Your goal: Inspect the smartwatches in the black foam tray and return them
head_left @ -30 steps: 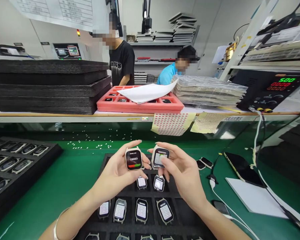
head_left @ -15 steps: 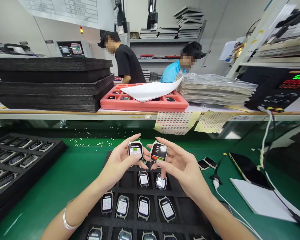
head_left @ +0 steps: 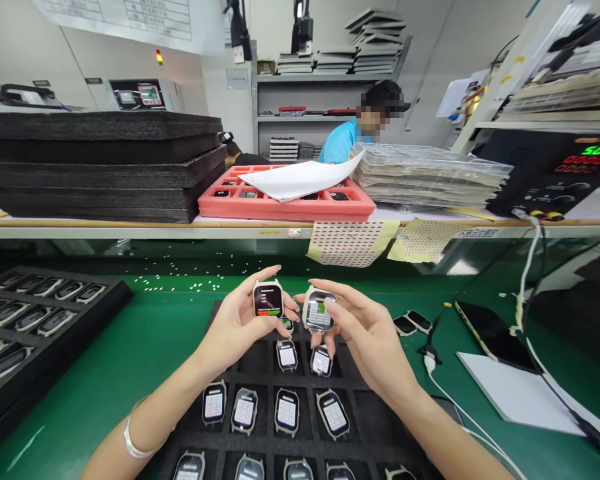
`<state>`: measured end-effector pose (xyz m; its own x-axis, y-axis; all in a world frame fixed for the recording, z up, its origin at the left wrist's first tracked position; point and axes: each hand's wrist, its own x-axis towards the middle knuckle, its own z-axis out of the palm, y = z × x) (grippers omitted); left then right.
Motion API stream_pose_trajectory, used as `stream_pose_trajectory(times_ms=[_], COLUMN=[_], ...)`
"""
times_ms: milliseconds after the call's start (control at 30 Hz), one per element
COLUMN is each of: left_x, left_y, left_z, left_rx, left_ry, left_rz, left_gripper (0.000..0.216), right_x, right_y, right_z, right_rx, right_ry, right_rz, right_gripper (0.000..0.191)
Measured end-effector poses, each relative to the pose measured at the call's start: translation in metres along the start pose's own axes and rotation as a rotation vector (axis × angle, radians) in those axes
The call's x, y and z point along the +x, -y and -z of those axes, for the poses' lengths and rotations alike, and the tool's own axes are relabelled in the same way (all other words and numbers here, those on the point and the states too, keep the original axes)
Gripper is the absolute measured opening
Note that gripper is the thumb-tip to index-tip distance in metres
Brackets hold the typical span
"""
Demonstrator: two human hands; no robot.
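Note:
My left hand [head_left: 243, 317] is closed around a smartwatch case [head_left: 269, 299] without a strap, its dark screen showing text above a red and green bar. Beside it, my right hand [head_left: 357, 323] grips a second smartwatch case [head_left: 319, 312], and the thumb rests on its lit screen, which has a white grid and a green patch. Both are held above a black foam tray [head_left: 263, 403]. In the tray's compartments lie several more watch cases, among them one with a lit white screen [head_left: 287, 411]. Another watch [head_left: 286, 325] is partly hidden behind my left fingers.
Another black tray of watches [head_left: 53, 323] lies at the left. To the right are two small watch faces [head_left: 413, 323], a phone [head_left: 495, 337], white paper [head_left: 520, 393] and cables. A shelf ahead carries black foam trays [head_left: 100, 167], a red tray [head_left: 285, 210] and a power supply [head_left: 555, 177].
The left watch's screen went from a white grid to dark with text; the right one's did the reverse. My right thumb moved up onto its screen. One co-worker behind has bent down.

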<state>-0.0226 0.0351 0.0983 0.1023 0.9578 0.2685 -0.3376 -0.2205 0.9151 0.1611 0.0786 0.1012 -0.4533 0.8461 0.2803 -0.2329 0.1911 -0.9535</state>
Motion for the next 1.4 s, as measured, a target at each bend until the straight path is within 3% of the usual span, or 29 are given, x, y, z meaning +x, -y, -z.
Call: stream_pose_trajectory(times_ms=[167, 400, 633, 833, 967, 1067, 1167, 1233, 1333, 1400], left_x=[-0.001, 0.004, 0.0, 0.0, -0.006, -0.016, -0.03, -0.039, -0.046, -0.046], left_y=[-0.001, 0.004, 0.002, 0.001, 0.011, 0.037, 0.072, 0.09, 0.102, 0.101], left_z=[-0.001, 0.002, 0.003, 0.002, 0.002, 0.013, 0.034, 0.051, 0.069, 0.075], left_rx=[0.002, 0.074, -0.04, -0.022, -0.031, 0.001, 0.179, 0.444, 0.935, 1.146], left_ry=[-0.02, -0.137, -0.027, -0.039, -0.06, -0.063, -0.022, 0.01, 0.124, 0.212], left_rz=[-0.023, -0.033, 0.012, 0.039, 0.052, 0.13, 0.234, 0.244, 0.117, 0.032], left_gripper=[0.046, 0.043, 0.064, 0.067, 0.077, 0.085, 0.084, 0.077, 0.052, 0.039], right_x=[0.0, -0.002, -0.003, -0.004, -0.013, -0.027, -0.042, -0.05, -0.056, -0.054], right_y=[-0.001, 0.001, -0.001, 0.003, -0.006, -0.028, -0.058, -0.075, -0.088, -0.086], right_z=[0.0, -0.001, -0.003, -0.003, 0.01, 0.039, 0.076, 0.096, 0.113, 0.117], right_rx=[-0.024, 0.043, 0.012, -0.029, -0.192, -0.556, -0.892, -1.019, -1.12, -1.17], right_ry=[-0.004, 0.149, 0.09, 0.124, 0.151, 0.118, 0.147, 0.187, 0.271, 0.329], right_rz=[-0.011, -0.037, -0.009, -0.002, -0.016, -0.034, -0.1, -0.055, 0.021, 0.033], right_gripper=[0.028, 0.046, 0.048, 0.054, 0.059, 0.058, 0.051, 0.046, 0.044, 0.044])
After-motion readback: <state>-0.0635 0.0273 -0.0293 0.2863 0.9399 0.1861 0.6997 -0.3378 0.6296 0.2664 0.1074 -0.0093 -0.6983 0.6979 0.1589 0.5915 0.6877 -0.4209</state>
